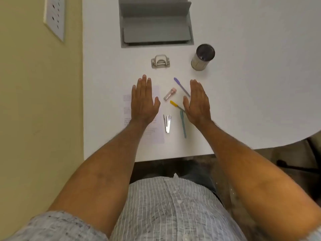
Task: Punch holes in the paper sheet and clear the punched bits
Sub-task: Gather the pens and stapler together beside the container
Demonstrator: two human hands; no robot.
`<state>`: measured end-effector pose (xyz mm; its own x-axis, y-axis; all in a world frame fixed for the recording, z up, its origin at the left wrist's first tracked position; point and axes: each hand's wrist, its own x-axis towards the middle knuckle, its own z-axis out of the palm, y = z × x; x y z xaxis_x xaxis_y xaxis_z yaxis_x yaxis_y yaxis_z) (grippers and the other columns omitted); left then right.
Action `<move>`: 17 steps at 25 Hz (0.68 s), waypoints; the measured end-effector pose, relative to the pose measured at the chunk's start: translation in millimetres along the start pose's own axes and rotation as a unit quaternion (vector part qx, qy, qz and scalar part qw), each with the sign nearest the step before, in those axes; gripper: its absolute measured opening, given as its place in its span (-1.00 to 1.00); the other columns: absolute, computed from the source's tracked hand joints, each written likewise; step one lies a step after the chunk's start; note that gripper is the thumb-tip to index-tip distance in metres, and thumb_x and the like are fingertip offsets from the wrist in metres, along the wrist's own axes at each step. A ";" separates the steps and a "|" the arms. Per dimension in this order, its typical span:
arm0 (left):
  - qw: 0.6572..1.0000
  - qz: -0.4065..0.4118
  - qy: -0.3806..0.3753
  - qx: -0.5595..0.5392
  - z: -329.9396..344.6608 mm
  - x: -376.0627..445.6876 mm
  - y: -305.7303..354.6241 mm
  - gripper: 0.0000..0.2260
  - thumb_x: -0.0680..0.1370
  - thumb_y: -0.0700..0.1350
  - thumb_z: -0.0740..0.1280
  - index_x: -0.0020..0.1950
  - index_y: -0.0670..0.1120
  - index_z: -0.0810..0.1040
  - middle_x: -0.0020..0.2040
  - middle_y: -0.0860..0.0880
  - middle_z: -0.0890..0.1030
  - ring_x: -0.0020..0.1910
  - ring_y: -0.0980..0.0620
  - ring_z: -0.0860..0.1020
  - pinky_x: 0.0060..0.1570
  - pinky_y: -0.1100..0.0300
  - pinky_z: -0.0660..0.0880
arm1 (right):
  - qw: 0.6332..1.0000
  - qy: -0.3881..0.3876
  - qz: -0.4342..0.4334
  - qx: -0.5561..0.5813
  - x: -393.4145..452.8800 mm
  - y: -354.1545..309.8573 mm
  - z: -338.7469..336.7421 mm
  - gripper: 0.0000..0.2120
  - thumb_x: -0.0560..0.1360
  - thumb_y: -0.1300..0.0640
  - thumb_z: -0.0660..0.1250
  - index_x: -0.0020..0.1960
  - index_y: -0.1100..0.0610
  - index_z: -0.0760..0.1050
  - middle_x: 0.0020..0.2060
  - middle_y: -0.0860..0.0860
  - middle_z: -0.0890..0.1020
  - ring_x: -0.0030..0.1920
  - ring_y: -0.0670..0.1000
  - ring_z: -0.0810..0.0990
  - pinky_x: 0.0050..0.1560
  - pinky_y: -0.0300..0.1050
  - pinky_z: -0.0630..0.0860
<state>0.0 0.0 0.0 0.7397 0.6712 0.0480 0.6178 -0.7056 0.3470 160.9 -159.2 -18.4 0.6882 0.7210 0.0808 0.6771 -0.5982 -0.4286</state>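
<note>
A printed paper sheet (157, 133) lies flat on the white table (243, 101), partly under my left hand (144, 101). That hand is held flat, palm down, fingers straight, holding nothing. A small metal hole punch (160, 61) stands beyond the sheet, a hand's length past my left fingertips. My right hand (198, 103) hovers flat and empty to the right, over the pens.
Between my hands lie a small pink-capped tube (170, 94), a metal staple remover (167, 123), and purple (181, 86), yellow (174, 103) and teal (182, 125) pens. A dark-lidded cup (202, 57) stands at right. A grey recessed tray (156, 23) sits at the back. A wall (34, 101) borders the left.
</note>
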 end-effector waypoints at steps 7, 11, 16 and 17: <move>0.994 -0.023 -0.104 -0.019 58.9 -45.7 3.7 -0.36 0.63 0.12 0.06 0.65 -0.18 0.13 0.67 -0.19 0.13 0.65 -0.19 0.13 0.61 -0.17 0.10 | 0.995 -0.082 0.064 0.011 -40.1 14.0 34.2 -0.46 0.69 0.08 0.23 0.62 0.21 0.26 0.56 0.18 0.40 0.58 0.19 0.36 0.57 0.11 0.34; 0.994 -0.036 -0.105 -0.023 77.9 -58.3 15.4 -0.42 0.62 0.10 0.18 0.57 -0.16 0.31 0.57 -0.22 0.35 0.54 -0.24 0.35 0.51 -0.18 0.30 | 0.992 -0.095 0.084 0.016 -35.8 17.0 49.7 -0.56 0.67 0.10 0.28 0.53 0.15 0.38 0.45 0.12 0.52 0.44 0.15 0.49 0.42 0.08 0.51; 0.993 -0.081 -0.074 -0.041 91.5 -55.5 29.0 -0.57 0.56 0.07 0.37 0.33 -0.15 0.52 0.16 -0.15 0.62 0.09 -0.16 0.58 0.05 -0.04 0.48 | 0.995 -0.070 0.069 0.021 -16.3 21.4 65.6 -0.69 0.59 0.13 0.32 0.33 0.12 0.55 0.23 0.08 0.62 0.19 0.12 0.58 0.14 0.04 0.61; 0.991 -0.091 -0.086 -0.047 95.1 -53.2 30.5 -0.59 0.56 0.07 0.37 0.31 -0.15 0.53 0.14 -0.13 0.63 0.07 -0.15 0.59 0.05 -0.04 0.47 | 0.995 -0.070 0.069 0.014 -11.6 23.1 69.0 -0.71 0.60 0.11 0.33 0.30 0.12 0.57 0.21 0.08 0.63 0.17 0.12 0.58 0.12 0.02 0.61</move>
<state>4.8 -78.8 -81.0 0.6578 0.7310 -0.1814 0.7235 -0.5464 0.4218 150.6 -157.3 -91.4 0.7299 0.6753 -0.1059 0.5693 -0.6864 -0.4526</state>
